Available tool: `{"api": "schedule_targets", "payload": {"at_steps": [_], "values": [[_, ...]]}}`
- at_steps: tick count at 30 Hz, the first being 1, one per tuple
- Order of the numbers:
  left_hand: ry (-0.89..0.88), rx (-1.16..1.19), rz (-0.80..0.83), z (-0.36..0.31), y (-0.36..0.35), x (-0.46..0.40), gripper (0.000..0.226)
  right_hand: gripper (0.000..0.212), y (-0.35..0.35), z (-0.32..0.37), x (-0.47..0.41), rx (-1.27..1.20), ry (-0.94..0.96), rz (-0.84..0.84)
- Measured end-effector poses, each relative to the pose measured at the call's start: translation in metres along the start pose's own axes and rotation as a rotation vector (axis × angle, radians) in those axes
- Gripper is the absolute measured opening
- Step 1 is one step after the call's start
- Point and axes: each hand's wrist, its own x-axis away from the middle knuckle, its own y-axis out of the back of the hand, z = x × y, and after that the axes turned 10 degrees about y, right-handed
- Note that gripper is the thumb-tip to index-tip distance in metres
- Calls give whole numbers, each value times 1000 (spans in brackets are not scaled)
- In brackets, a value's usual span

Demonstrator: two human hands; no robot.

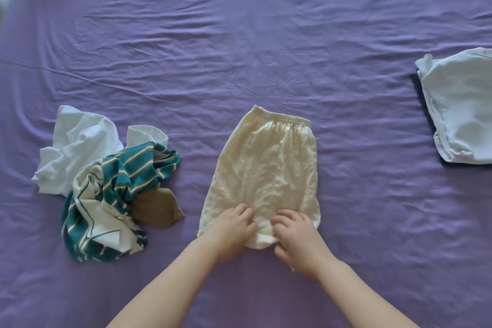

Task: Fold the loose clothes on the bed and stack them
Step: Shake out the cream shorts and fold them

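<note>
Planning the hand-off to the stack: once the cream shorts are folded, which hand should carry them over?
Probably the right hand: the folded white stack lies on its side, the loose pile on the left.

no readable text, labels or numbers
</note>
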Motion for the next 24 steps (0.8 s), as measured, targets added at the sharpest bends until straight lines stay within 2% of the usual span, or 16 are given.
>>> {"api": "schedule_targets", "payload": {"at_steps": [4,6,7,10,13,16,18,24], "values": [[91,199,42,13,22,-13,16,17,20,-22,-11,-362,-190,66],[168,361,80,24,39,-22,8,5,35,-32,-17,-518,-313,25],[201,418,98,30,48,-26,5,8,42,-38,-19,-567,-373,-5],[262,407,83,48,73,-40,9,11,59,-52,-22,-658,-512,-96],[300,334,-22,60,88,-55,18,15,71,-57,-28,-605,-532,-137],[322,320,-111,66,95,-67,16,45,76,-53,-34,-388,-417,17],[330,275,-176,69,99,-71,16,44,74,-53,-37,-187,-327,85],[365,113,-370,82,119,-94,22,33,87,-71,-50,-166,-519,-219]]}}
